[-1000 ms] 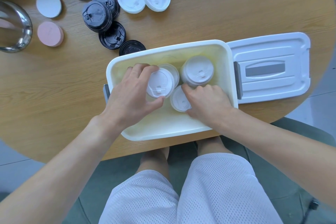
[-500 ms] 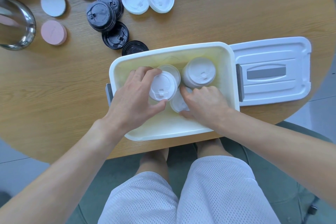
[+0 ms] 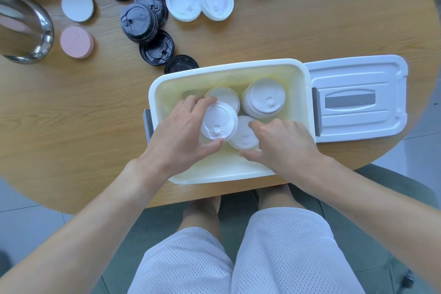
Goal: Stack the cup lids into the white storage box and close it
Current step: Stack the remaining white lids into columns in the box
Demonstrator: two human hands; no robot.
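Note:
The white storage box (image 3: 214, 174) stands open at the table's near edge. Its lid (image 3: 358, 100) lies flat on the table to its right. Inside, my left hand (image 3: 181, 136) grips a stack of white cup lids (image 3: 218, 120) by its sides, thumb in front and fingers behind. My right hand (image 3: 284, 143) holds a lower white lid stack (image 3: 243, 135) beside it, thumb near the box's front and fingers over the top. Another tall white stack (image 3: 265, 98) and a lower one (image 3: 225, 96) stand further back in the box.
Black lids (image 3: 140, 22) and more white lids (image 3: 199, 1) lie in piles at the table's far side. A pink disc (image 3: 76, 42), a white disc (image 3: 77, 5) and a metal bowl (image 3: 35, 38) sit at the far left. My knees are under the table edge.
Both hands stay inside the box on their stacks. My right hand has curled a little more round the lower stack; the view has shifted slightly downward.

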